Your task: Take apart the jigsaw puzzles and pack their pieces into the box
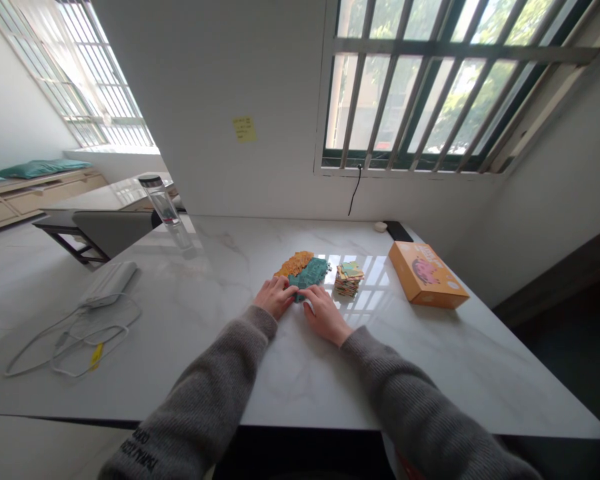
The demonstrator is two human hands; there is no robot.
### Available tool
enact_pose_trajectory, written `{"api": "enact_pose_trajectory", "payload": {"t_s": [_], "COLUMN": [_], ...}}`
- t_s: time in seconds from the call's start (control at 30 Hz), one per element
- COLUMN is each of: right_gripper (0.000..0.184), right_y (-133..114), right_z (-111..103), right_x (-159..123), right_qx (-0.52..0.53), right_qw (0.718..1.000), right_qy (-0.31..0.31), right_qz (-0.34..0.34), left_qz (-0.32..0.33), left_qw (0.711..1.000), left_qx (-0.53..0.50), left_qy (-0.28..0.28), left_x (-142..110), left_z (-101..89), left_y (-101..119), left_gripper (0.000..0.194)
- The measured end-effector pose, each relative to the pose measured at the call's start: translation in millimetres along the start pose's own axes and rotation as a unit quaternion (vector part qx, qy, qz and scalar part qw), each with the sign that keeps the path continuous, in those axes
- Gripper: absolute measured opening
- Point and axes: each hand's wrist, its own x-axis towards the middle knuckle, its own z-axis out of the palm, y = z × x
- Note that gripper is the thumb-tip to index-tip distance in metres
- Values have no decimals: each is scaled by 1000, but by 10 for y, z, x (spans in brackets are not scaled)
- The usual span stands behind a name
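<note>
Both forearms reach in from the near edge of the counter (205, 360), sleeved in a ribbed grey knit jumper (200, 393), and angle inward so the hands nearly meet. The left hand (276, 298) and the right hand (325, 315) lie palm down, wrists low, right at the near edge of the teal jigsaw section (311, 274). The left fingers (284, 287) sit close together and curve down onto the teal pieces, while the right fingers (307, 300) angle inward toward the same edge. Neither hand is spread wide, but I can't tell whether the fingertips are pinching a piece.

The teal section is a group of interlocked, matte cardboard jigsaw pieces with knobbly edges, lying flat on the polished white marble. Just behind and to the left of it, touching it, is an orange jigsaw section (295, 263) with a speckled, bumpy surface. Just to the right of the teal section is a squat, uneven stack of loose multicoloured pieces (349, 279). Further right, well apart from the teal section, an orange cardboard box (427, 275) lies flat, with a pink picture on its lid. Well to the left sit a white charger (109, 283) with a looped white cable (75, 347), and farther back stands a clear water bottle (161, 201) with a dark cap.
</note>
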Motion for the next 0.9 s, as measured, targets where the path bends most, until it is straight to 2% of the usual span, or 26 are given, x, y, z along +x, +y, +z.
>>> {"api": "enact_pose_trajectory", "payload": {"t_s": [0.17,0.27,0.37,0.43,0.5,0.67,0.9], "right_gripper": [36,39,40,39,39,42,42], "right_y": [-24,-36,-76,-109,-135,-147,-51], "right_z": [23,22,4,-6,-9,25,131], "right_x": [-20,-33,-45,-47,-41,15,232], "right_qx": [-27,-63,-101,-121,-133,-153,-174], "right_qw": [998,996,991,988,987,986,983], "right_qy": [-42,-57,-75,-83,-81,-65,-50], "right_qz": [-28,-33,-42,-44,-39,-13,20], "left_qz": [-8,-34,-68,-72,-75,-70,-61], "left_qw": [1000,999,995,993,992,993,992], "left_qx": [10,-7,18,25,17,-24,-57], "left_qy": [-2,-25,-71,-92,-97,-87,-97], "left_x": [-48,-307,-640,-792,-841,-616,-166], "left_z": [-115,-272,-411,-452,-437,-252,-62], "left_y": [-15,16,110,178,215,110,-126], "left_gripper": [12,12,15,22,31,40,34]}}
